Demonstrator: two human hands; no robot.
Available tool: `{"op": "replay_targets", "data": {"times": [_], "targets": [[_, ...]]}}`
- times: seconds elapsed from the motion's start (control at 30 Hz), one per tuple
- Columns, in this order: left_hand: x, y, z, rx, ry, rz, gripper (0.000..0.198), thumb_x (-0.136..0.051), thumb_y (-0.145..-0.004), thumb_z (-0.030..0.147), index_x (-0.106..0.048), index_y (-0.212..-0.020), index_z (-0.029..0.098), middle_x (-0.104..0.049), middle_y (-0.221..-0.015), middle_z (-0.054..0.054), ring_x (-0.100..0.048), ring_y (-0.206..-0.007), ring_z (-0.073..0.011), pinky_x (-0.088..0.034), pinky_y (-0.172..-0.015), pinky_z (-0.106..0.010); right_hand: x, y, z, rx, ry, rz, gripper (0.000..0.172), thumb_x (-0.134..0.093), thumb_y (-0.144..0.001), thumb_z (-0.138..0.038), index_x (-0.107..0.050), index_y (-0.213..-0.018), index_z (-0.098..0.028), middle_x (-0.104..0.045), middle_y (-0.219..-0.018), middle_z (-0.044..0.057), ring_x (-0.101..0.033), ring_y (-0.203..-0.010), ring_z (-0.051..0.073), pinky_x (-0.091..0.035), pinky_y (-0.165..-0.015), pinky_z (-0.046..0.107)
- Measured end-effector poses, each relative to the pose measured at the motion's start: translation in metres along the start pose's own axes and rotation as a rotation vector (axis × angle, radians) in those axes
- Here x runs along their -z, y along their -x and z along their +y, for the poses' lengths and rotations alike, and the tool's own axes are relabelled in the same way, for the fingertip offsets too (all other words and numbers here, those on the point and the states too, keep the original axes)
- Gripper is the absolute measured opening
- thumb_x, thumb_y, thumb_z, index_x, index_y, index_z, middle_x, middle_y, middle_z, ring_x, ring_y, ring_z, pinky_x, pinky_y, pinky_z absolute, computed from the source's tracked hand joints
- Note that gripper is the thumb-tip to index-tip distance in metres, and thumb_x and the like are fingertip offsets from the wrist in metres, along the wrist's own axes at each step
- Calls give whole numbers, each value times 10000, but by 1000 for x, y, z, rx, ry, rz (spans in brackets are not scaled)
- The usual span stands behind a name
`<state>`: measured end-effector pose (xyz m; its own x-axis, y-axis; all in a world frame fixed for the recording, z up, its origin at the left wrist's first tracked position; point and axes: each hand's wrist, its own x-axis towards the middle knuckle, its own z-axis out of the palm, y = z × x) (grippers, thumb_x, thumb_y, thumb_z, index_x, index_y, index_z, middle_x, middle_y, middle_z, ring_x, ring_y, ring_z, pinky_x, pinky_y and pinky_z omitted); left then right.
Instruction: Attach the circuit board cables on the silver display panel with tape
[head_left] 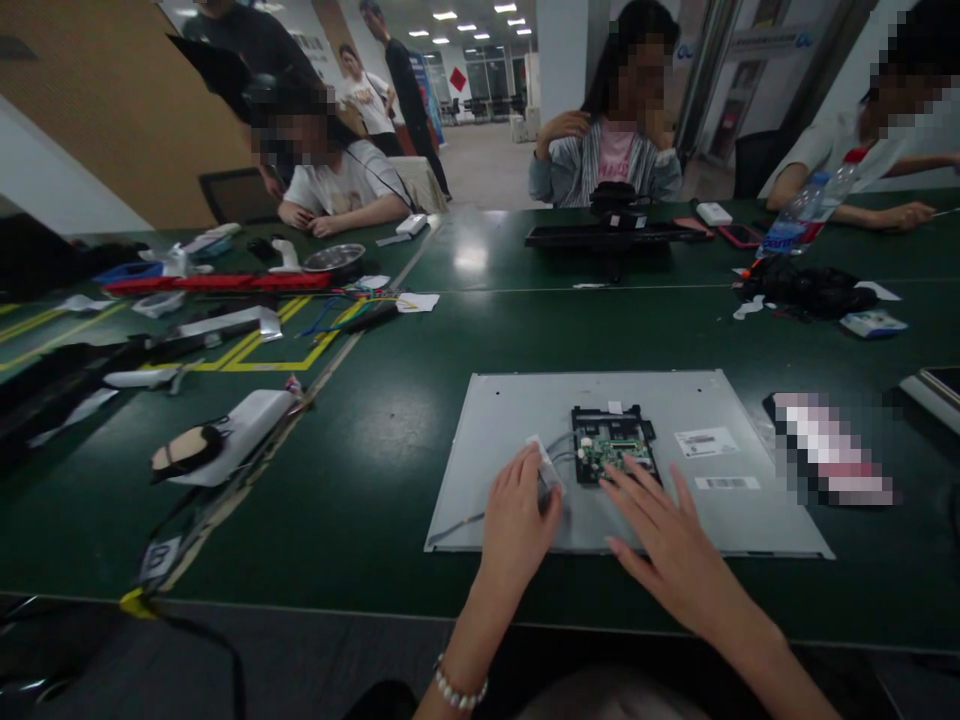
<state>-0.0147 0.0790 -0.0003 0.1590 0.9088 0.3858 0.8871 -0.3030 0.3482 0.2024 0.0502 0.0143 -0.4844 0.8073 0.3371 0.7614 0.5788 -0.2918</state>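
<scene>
A flat silver-grey display panel lies on the green table before me. On it sits a black plastic frame holding a green circuit board. Grey cables run from the board's left side towards my left hand. My left hand is closed on a small whitish strip, left of the frame; its exact kind is unclear. With fingers spread, my right hand is at the board's lower edge and holds nothing. Its fingertips hide part of the board; whether they touch it I cannot tell.
Right of the panel lies a phone-shaped blurred object. A white power strip stands left, its cable crossing the table edge. Black parts and red strips cover the left. Across the table sit several people, near a dark monitor and bottles.
</scene>
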Motion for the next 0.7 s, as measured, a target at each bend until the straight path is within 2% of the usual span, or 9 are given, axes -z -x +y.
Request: {"op": "replay_targets", "data": {"times": [0.07,0.2,0.27,0.33,0.47,0.6,0.7], "targets": [[0,1,0,21,17,-9,504,-545,-880,244,-399,-1360,188,-574,-1308,-167,-564,-1206,-297,-487,-999,-481,8,13,27,-137,19,62,504,-425,-961,-361,-386,-1452,-253,-449,-1491,88,-304,-1427,316,-197,-1137,656],[1,2,3,59,33,-4,482,-548,-872,212,-414,-1332,156,-577,-1285,-160,-561,-1195,-296,-471,-1003,-487,15,44,97,-407,12,187,522,-408,-956,-443,-433,-1409,-186,-427,-1490,138,-342,-1406,309,-340,-1112,551],[2,2,4,50,43,17,490,-552,-869,202,-413,-1338,165,-565,-1298,-157,-545,-1211,-296,-460,-1012,-491,14,58,125,-470,18,188,549,-385,-954,-478,-449,-1393,-155,-459,-1452,165,-403,-1365,309,-343,-1117,524],[3,3,4,24,51,51,492,-551,-877,199,-411,-1348,177,-539,-1332,-156,-510,-1253,-295,-441,-1032,-497,11,70,142,-477,46,159,584,-367,-951,-501,-457,-1382,-119,-483,-1418,190,-427,-1343,314,-338,-1122,510],[7,3,6,-27,66,165,477,-540,-892,172,-415,-1352,184,-496,-1374,-158,-435,-1325,-286,-395,-1077,-505,7,80,150,-442,174,61,615,-339,-950,-516,-444,-1401,-112,-421,-1473,191,-370,-1377,336,-334,-1114,532],[13,3,10,-35,106,278,452,-522,-901,141,-433,-1340,199,-489,-1369,-151,-407,-1350,-274,-378,-1096,-504,4,76,143,-397,284,-43,589,-301,-960,-491,-419,-1443,-174,-352,-1533,147,-288,-1420,357,-340,-1094,566],[18,3,11,-28,128,322,416,-517,-905,130,-455,-1311,197,-496,-1354,-147,-405,-1349,-268,-379,-1099,-503,0,69,135,-382,342,-67,595,-283,-965,-484,-401,-1461,-177,-339,-1544,148,-252,-1434,367,-343,-1084,574]]}}
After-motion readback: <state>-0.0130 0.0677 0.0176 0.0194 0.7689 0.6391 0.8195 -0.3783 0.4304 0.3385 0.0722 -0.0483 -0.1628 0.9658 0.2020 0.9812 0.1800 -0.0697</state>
